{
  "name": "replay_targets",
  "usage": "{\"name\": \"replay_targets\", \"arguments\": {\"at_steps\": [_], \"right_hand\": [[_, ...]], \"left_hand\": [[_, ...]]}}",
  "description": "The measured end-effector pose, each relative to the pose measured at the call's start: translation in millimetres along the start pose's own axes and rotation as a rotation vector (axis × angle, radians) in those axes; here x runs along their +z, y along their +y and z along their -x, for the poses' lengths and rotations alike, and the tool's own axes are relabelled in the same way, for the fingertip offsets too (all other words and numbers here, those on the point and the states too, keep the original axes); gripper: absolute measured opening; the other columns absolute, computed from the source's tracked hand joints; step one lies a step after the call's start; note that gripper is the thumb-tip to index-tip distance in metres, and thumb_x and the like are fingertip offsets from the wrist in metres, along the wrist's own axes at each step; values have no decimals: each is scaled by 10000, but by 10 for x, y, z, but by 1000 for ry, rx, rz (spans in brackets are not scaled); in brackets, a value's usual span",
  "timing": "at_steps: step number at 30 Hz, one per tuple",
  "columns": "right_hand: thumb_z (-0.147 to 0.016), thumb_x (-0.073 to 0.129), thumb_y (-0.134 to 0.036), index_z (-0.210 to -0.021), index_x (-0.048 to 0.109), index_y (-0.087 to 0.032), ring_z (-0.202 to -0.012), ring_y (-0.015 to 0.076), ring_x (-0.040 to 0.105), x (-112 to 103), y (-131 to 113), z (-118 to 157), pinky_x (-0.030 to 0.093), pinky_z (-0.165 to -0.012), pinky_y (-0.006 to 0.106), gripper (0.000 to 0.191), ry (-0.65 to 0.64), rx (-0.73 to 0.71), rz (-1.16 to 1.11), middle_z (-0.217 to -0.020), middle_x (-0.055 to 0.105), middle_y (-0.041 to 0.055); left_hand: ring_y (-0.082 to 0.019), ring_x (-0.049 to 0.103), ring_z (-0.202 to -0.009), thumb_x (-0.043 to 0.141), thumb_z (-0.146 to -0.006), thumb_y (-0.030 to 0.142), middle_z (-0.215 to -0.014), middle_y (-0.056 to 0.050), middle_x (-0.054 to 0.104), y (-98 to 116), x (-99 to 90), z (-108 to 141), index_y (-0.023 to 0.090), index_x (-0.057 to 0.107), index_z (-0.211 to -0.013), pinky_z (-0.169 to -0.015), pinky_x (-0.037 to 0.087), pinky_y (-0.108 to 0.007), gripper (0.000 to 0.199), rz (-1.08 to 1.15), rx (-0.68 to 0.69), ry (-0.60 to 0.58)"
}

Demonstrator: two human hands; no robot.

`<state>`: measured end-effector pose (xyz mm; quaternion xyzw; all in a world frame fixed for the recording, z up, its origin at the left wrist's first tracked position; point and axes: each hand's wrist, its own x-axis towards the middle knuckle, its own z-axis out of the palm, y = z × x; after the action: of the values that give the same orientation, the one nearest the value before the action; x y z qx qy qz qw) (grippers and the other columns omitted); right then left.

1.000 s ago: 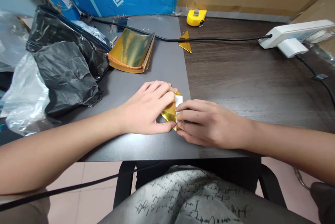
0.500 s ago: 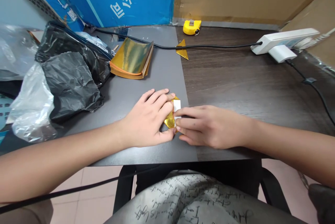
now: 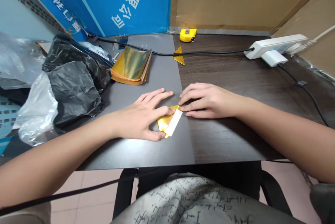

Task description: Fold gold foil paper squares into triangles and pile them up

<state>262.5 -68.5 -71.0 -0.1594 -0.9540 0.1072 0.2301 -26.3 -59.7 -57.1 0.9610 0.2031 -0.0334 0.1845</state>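
Note:
A small folded piece of gold foil paper lies tilted on the grey part of the desk, with a white strip along its right side. My left hand rests on it from the left, fingers spread, index finger and thumb touching the gold. At its upper right corner, the fingertips of my right hand touch the paper, thumb and fingers bent close together. Further back stands a stack of gold sheets, and a folded gold triangle lies by the black cable.
Black and clear plastic bags are heaped at the left. A yellow tape measure sits at the back, before a cardboard box. A white power strip is at the right, its black cable crossing the desk.
The folded gold paper has turned so its white strip slants, and more of it shows. My right hand has moved up to its upper corner; my left hand's fingers are spread wider.

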Motion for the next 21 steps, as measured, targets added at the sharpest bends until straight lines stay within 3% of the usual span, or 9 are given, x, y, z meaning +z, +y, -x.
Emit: {"name": "replay_targets", "arguments": {"at_steps": [4,6,8,10,14,17,21], "right_hand": [[-1003,590,-278,-1046,746,-168,-1102,233,651,0,-59,-10,542,-917,399,196,-59,-3,54,-1152,739,88],[-1008,575,-272,-1083,739,-166,-1119,228,649,1,-83,-18,537,-934,394,209,-67,1,45,-1159,743,81],[-1010,564,-262,-1100,735,-153,-1125,227,643,-11,-102,-21,532,-947,391,222,-73,11,37,-1136,748,82],[-1010,564,-269,-1114,734,-143,-1122,230,636,-41,-126,-20,528,-953,395,236,-106,30,33,-1120,747,88],[-1005,569,-273,-1164,720,-141,-1108,243,630,-115,-215,0,520,-948,420,256,-212,75,67,-1173,730,97],[-1011,551,-285,-1174,706,-121,-1116,256,624,-117,-327,47,520,-947,434,277,-226,90,94,-1192,716,121],[-1003,572,-304,-1183,683,-84,-1113,266,624,-53,-559,157,523,-947,433,305,-153,152,83,-1164,715,128]], "left_hand": [[-435,123,-1558,703,-883,498,-1677,-108,190,-111,-100,38,381,453,-1481,-1194,243,-688,658,19,-23,-52],[-397,255,-1505,732,-872,478,-1608,-112,304,-115,-155,52,371,430,-1493,-1185,305,-621,699,30,-22,-17],[-332,451,-1333,778,-841,447,-1436,-121,465,-76,-197,65,303,467,-1451,-1098,420,-505,699,30,-44,54],[-264,541,-1102,800,-831,395,-1218,-88,565,-7,-210,86,242,560,-1300,-932,474,-390,549,-7,-55,112],[-191,542,-866,647,-964,288,-966,-22,630,131,-122,171,229,644,-977,-751,394,-308,61,-113,46,174],[-175,605,-936,473,-1042,189,-989,-23,687,202,0,275,220,666,-1013,-775,401,-301,198,-143,140,261],[-208,637,-1126,477,-1029,139,-1075,-48,733,326,143,420,173,673,-1108,-852,452,-309,214,-185,145,379]]}}
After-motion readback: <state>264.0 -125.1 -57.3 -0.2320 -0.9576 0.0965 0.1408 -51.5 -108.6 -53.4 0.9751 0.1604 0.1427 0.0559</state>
